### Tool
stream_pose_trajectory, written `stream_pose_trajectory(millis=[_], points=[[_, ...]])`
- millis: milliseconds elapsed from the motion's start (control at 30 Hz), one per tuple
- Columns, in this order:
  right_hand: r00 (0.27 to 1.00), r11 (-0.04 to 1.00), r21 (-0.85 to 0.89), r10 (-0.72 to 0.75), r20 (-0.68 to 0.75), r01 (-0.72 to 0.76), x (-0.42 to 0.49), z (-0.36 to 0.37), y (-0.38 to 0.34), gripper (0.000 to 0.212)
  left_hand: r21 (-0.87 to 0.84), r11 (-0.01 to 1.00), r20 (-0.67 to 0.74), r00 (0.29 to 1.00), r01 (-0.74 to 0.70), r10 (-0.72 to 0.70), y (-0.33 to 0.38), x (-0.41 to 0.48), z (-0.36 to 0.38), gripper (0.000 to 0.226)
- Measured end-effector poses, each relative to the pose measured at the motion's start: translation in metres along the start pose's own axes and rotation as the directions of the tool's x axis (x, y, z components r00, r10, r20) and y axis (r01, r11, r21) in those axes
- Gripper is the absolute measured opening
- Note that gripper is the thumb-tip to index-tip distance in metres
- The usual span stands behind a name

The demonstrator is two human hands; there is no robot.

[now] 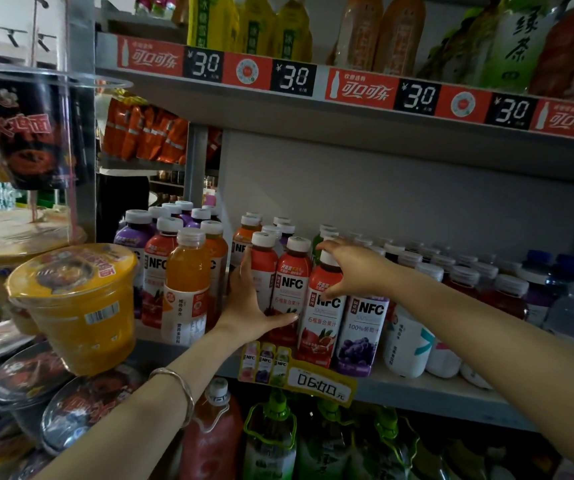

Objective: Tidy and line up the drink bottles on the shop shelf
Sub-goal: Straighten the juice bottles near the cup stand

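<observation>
Above the grape bottle (pixel 361 327), open air reaches the upper shelf (pixel 347 133). Left and behind it, NFC bottles (pixel 290 285) stand packed; just right, white bottles (pixel 406 344) crowd in.

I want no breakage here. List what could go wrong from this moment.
The right hand grips the front pomegranate bottle high, near its cap; standing at the shelf edge, it might tip forward. The grape bottle stands beside it at the same edge and could get knocked off. The left hand presses the red bottles; a hard push might topple those behind.
</observation>
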State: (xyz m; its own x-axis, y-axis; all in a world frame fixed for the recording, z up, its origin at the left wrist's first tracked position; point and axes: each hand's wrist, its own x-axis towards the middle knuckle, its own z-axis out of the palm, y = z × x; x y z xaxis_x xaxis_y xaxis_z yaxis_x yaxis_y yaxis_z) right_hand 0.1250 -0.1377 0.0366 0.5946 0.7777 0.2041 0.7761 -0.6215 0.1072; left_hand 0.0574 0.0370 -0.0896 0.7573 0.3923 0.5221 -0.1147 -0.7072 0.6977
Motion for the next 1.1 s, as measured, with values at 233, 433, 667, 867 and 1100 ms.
stream_pose_trajectory(millis=[233,433,667,867,1100], points=[[0.998,0.994,0.099,-0.037,-0.053,0.043,-0.002,0.002,-0.007,0.094,0.036,0.995,-0.036,0.995,-0.096,0.097,0.021,-0.02,-0.029,0.11],[0.984,0.928,0.349,-0.08,-0.159,0.132,0.014,-0.016,-0.037,0.073,0.038,0.996,-0.255,0.963,-0.08,0.087,0.053,-0.017,-0.095,0.068],[0.992,0.773,0.623,-0.064,-0.106,0.116,0.066,-0.027,-0.061,0.059,0.022,0.995,-0.432,0.899,0.095,-0.076,0.028,0.005,-0.105,0.055],[0.987,0.751,0.642,-0.131,-0.09,0.158,0.112,-0.022,-0.073,0.053,-0.06,0.995,-0.539,0.836,0.083,-0.103,0.011,0.023,-0.093,0.053],[0.957,0.796,0.569,-0.286,0.051,0.208,0.153,-0.011,-0.079,0.058,-0.199,0.98,-0.556,0.82,0.025,-0.133,-0.003,0.031,-0.089,0.037]])
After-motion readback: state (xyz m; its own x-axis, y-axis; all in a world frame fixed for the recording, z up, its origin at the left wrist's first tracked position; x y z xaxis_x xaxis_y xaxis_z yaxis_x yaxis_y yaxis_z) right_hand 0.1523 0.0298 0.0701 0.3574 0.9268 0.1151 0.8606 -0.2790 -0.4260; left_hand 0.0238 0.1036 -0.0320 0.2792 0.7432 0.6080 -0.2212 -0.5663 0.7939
